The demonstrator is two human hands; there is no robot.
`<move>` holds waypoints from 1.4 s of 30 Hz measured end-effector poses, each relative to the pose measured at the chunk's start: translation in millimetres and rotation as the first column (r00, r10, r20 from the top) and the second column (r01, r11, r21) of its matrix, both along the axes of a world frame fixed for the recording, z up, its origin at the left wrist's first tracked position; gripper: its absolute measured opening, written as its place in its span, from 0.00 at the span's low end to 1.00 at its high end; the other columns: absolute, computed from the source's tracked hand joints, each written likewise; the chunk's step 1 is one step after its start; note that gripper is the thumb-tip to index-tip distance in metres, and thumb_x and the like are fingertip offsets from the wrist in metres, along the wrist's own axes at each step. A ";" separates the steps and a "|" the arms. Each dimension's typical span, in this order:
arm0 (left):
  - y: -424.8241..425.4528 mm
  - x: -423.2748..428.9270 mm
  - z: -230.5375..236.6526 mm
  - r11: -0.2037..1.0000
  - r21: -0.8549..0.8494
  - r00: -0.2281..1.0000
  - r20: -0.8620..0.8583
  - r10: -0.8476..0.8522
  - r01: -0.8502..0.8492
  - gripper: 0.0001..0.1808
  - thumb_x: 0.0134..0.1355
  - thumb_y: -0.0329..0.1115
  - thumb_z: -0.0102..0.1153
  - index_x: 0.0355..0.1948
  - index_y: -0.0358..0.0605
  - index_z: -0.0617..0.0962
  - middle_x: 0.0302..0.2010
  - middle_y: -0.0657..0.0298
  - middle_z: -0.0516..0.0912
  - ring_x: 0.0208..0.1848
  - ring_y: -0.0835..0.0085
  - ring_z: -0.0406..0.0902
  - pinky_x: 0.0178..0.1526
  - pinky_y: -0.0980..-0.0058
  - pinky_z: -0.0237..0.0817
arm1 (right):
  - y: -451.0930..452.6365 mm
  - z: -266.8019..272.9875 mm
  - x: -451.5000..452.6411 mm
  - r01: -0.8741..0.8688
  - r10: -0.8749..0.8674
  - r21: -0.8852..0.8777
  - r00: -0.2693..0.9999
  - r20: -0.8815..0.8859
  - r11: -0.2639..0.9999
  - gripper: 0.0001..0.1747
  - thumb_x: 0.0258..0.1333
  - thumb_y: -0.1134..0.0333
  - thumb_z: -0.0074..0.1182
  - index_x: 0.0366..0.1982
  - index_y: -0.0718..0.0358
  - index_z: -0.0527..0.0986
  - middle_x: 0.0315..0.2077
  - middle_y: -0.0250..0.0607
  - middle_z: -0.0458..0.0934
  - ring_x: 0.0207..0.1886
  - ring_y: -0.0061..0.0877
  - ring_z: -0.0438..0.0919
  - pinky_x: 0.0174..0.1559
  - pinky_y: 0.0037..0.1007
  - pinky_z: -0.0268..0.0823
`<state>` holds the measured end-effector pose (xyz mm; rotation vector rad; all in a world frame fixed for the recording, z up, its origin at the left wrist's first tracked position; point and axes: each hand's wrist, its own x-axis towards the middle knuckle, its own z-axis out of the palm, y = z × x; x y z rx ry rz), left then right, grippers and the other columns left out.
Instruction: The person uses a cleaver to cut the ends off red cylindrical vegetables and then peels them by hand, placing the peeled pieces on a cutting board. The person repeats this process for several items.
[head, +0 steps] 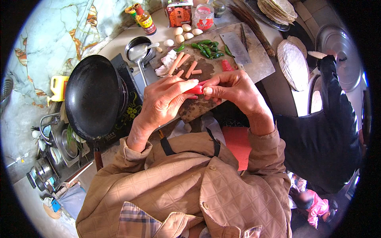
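Observation:
My left hand holds a red-wrapped sausage over the near part of a stained cutting board. The fingertips of my right hand pinch the sausage's right end. Beyond my hands, peeled pink sausages, some of them short pieces, lie on the board beside garlic and green chili peppers. A cleaver rests flat near a pair of dark chopsticks. A crumpled red wrapper lies just beyond my right hand.
Left are a black wok on a stove and a pot with a ladle. Eggs, a sauce bottle and a jar stand behind. Another person in black is close on the right, near flatbreads; a child in pink is lower right.

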<state>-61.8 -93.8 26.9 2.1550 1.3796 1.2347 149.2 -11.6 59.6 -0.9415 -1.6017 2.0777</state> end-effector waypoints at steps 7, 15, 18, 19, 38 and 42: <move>0.8 -2.5 2.7 0.999 0.050 0.989 -0.147 0.018 -0.011 0.19 0.49 0.20 0.61 0.44 0.44 0.81 0.37 0.59 0.83 0.36 0.60 0.81 0.39 0.68 0.73 | 2.1 8.6 -4.8 -0.033 0.031 0.019 0.995 0.098 0.999 0.10 0.55 0.67 0.62 0.32 0.69 0.81 0.25 0.31 0.79 0.27 0.13 0.74 0.30 0.18 0.67; -1.3 1.1 3.5 1.000 0.016 0.995 -0.100 0.017 -0.015 0.19 0.52 0.20 0.60 0.46 0.42 0.79 0.37 0.57 0.83 0.36 0.61 0.81 0.39 0.70 0.73 | -0.5 -6.4 -13.6 -0.054 0.003 0.264 0.982 0.189 0.963 0.09 0.55 0.68 0.58 0.32 0.68 0.79 0.23 0.28 0.77 0.25 0.11 0.71 0.28 0.17 0.65; -0.9 5.7 4.6 0.996 -0.091 0.986 0.164 0.009 0.006 0.16 0.57 0.24 0.61 0.48 0.40 0.78 0.40 0.57 0.84 0.40 0.67 0.82 0.43 0.73 0.72 | -2.7 2.1 -14.0 0.005 -0.020 0.150 0.995 0.101 0.989 0.09 0.58 0.67 0.58 0.33 0.67 0.79 0.23 0.28 0.78 0.25 0.11 0.72 0.28 0.15 0.65; -4.6 9.2 8.5 0.984 -0.178 0.965 0.261 0.036 0.011 0.16 0.59 0.25 0.60 0.49 0.40 0.77 0.41 0.57 0.84 0.41 0.69 0.82 0.44 0.74 0.72 | -3.4 5.0 -13.3 0.032 -0.038 0.090 0.997 0.072 0.995 0.09 0.58 0.66 0.58 0.33 0.67 0.79 0.24 0.28 0.78 0.25 0.11 0.73 0.28 0.15 0.65; -7.4 -1.1 2.6 0.996 0.057 0.991 -0.113 0.077 -0.071 0.15 0.55 0.24 0.62 0.46 0.41 0.80 0.36 0.54 0.84 0.35 0.59 0.82 0.37 0.70 0.73 | -0.8 8.3 -11.8 -0.026 0.021 0.038 0.991 0.129 0.999 0.08 0.56 0.69 0.57 0.31 0.69 0.79 0.24 0.31 0.79 0.25 0.12 0.74 0.26 0.16 0.65; -9.3 1.3 9.2 0.998 0.036 0.990 -0.129 0.063 -0.059 0.15 0.56 0.25 0.62 0.46 0.41 0.79 0.35 0.55 0.84 0.35 0.60 0.82 0.36 0.70 0.73 | -2.2 2.7 -15.5 -0.064 0.030 0.161 0.979 0.202 0.985 0.08 0.54 0.70 0.56 0.31 0.69 0.79 0.22 0.29 0.77 0.24 0.11 0.72 0.25 0.16 0.63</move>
